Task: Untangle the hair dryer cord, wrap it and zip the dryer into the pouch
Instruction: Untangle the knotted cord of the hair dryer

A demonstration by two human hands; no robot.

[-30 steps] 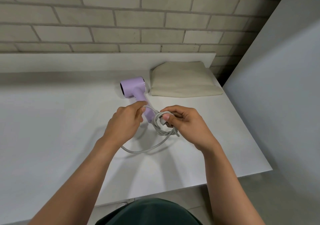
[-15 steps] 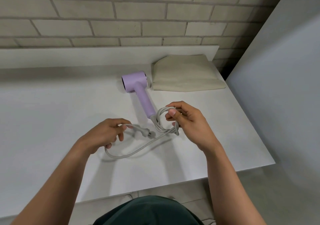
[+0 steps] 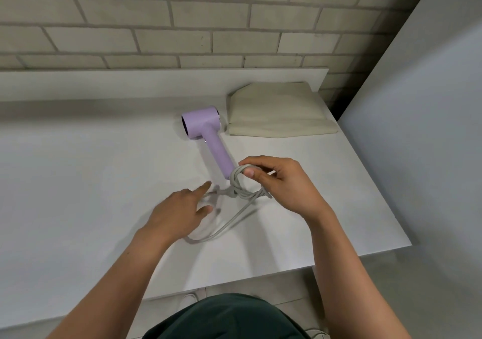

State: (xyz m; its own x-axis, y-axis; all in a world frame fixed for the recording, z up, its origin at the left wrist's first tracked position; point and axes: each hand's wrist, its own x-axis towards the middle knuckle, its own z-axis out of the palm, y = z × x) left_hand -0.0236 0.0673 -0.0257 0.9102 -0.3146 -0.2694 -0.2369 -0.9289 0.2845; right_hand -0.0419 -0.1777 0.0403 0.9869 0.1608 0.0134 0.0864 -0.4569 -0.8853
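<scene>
A lilac hair dryer (image 3: 206, 132) lies on the white table (image 3: 78, 182), handle pointing toward me. Its grey cord (image 3: 242, 192) is bunched in small loops at the handle's end, and a longer loop trails toward me across the table. My right hand (image 3: 284, 184) pinches the top of the bunched loops between thumb and fingers. My left hand (image 3: 180, 210) hovers just left of the loops with index finger and thumb stretched out. The blurred plug end lies near its fingertips, with nothing gripped. A beige fabric pouch (image 3: 276, 114) lies flat right of the dryer's head.
A brick wall (image 3: 182, 25) rises behind a raised ledge at the table's back. A grey panel (image 3: 417, 130) stands close along the table's right side. The front edge runs near my body, with floor below.
My left hand, which held the plug end out to the left, has swung back toward the loops and its fingers have straightened. My right hand keeps its pinch on the coil.
</scene>
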